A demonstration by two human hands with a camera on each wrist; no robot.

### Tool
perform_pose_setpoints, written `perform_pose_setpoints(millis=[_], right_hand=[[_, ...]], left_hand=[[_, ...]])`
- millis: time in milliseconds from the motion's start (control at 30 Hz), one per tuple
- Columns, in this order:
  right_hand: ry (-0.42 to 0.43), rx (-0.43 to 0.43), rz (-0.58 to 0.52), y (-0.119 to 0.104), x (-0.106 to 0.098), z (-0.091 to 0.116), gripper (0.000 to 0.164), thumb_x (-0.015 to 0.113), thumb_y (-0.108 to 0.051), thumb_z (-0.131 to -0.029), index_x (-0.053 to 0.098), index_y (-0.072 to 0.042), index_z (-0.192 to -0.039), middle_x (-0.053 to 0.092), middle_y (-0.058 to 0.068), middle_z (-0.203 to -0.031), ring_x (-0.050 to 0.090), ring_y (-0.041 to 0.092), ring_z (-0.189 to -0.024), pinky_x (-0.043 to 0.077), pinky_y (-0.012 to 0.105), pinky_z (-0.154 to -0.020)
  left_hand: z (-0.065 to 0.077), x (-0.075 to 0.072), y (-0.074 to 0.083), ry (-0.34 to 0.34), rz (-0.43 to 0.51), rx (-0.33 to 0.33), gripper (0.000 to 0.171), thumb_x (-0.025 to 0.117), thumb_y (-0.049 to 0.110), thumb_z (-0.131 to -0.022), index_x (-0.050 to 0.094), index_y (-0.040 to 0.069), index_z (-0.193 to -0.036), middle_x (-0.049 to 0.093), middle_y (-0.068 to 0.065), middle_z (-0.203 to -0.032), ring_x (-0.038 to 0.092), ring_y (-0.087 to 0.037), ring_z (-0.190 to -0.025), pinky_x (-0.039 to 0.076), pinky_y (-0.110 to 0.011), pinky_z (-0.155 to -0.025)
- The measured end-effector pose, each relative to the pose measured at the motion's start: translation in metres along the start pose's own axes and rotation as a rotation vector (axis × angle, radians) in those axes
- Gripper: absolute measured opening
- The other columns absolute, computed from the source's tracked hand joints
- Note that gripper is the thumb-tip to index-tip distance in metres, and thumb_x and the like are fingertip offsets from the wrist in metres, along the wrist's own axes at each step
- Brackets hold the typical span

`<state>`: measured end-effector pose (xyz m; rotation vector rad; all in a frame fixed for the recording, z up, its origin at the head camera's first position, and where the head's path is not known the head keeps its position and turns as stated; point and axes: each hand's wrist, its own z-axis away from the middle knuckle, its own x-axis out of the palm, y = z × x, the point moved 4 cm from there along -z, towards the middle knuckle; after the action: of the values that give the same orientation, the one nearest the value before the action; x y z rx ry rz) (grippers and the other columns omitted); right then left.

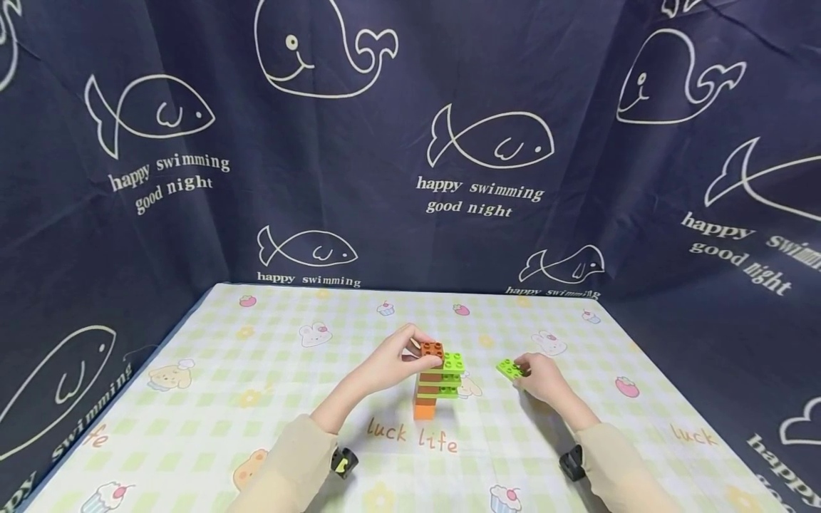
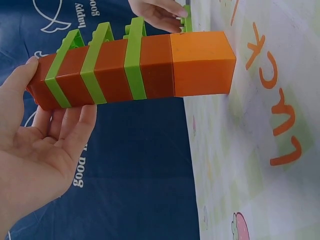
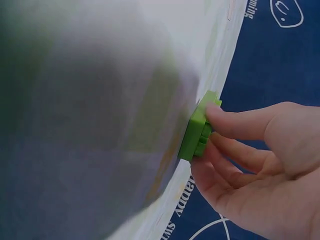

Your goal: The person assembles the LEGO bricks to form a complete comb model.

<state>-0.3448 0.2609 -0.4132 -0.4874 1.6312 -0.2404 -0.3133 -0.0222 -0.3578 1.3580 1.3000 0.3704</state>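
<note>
A tower of toy building bricks stands on the table, with an orange brick (image 2: 202, 64) at its base. Above that, brown bricks (image 2: 117, 64) alternate with flat green bricks (image 2: 134, 65) that jut out to the right in the head view. My left hand (image 1: 391, 361) grips the top brown brick (image 1: 432, 349) between thumb and fingers. To the right of the tower, my right hand (image 1: 544, 377) pinches a loose flat green brick (image 3: 197, 127), studs showing. That brick is close to the tabletop; whether it touches the cloth I cannot tell.
A checked, printed tablecloth (image 1: 212, 427) covers the table. Dark blue curtains (image 1: 385, 157) with fish and whale drawings rise behind and at both sides. A black band with a device sits on each wrist, such as the right wristband (image 1: 572, 463).
</note>
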Motion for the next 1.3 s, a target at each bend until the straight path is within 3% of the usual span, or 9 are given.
perform_pose_setpoints(millis=[200, 467, 767, 1067, 1300], right_hand=[[-0.029, 0.016, -0.013, -0.0023, 0.0049, 0.0005, 0.041, 0.069, 0.001, -0.072, 0.059, 0.012, -0.110, 0.063, 0.023, -0.099, 0.060, 0.034, -0.091, 0.050, 0.048, -0.084], [-0.043, -0.015, -0.030, -0.0080, 0.0064, 0.0011, 0.046, 0.080, -0.017, -0.071, 0.061, 0.009, -0.104, 0.064, 0.019, -0.095, 0.059, 0.029, -0.087, 0.049, 0.048, -0.083], [-0.061, 0.033, -0.008, -0.0051, 0.0058, -0.0001, 0.041, 0.080, -0.015, -0.070, 0.062, 0.008, -0.099, 0.064, 0.013, -0.089, 0.057, 0.023, -0.082, 0.049, 0.044, -0.079], [-0.049, -0.052, -0.010, -0.0028, 0.0063, -0.0025, 0.038, 0.079, -0.015, -0.070, 0.065, 0.005, -0.099, 0.064, 0.014, -0.093, 0.059, 0.027, -0.088, 0.048, 0.047, -0.084], [-0.024, -0.066, -0.033, -0.0082, 0.0046, 0.0005, 0.040, 0.079, -0.016, -0.071, 0.065, 0.004, -0.103, 0.062, 0.013, -0.096, 0.058, 0.027, -0.089, 0.048, 0.048, -0.085]], left_hand=[[0.0005, -0.0010, -0.0036, 0.001, 0.013, -0.010, 0.026, 0.067, 0.025, -0.087, 0.057, 0.012, -0.107, 0.055, -0.003, -0.107, 0.055, -0.012, -0.090, 0.051, -0.023, -0.084], [0.0007, -0.0032, -0.0034, -0.014, -0.014, -0.006, 0.026, 0.066, 0.030, -0.088, 0.058, 0.016, -0.108, 0.057, 0.000, -0.110, 0.057, -0.011, -0.092, 0.050, -0.025, -0.086], [0.0002, -0.0030, -0.0055, -0.019, -0.002, 0.000, 0.026, 0.066, 0.033, -0.088, 0.058, 0.018, -0.107, 0.057, 0.003, -0.110, 0.058, -0.011, -0.094, 0.051, -0.022, -0.087], [-0.0022, -0.0033, -0.0044, 0.003, 0.001, -0.013, 0.026, 0.068, 0.032, -0.085, 0.059, 0.019, -0.106, 0.058, 0.003, -0.109, 0.057, -0.011, -0.091, 0.051, -0.024, -0.084], [-0.0027, -0.0025, -0.0060, 0.007, 0.020, -0.023, 0.025, 0.070, 0.030, -0.084, 0.060, 0.018, -0.103, 0.058, 0.003, -0.107, 0.057, -0.012, -0.091, 0.052, -0.023, -0.083]])
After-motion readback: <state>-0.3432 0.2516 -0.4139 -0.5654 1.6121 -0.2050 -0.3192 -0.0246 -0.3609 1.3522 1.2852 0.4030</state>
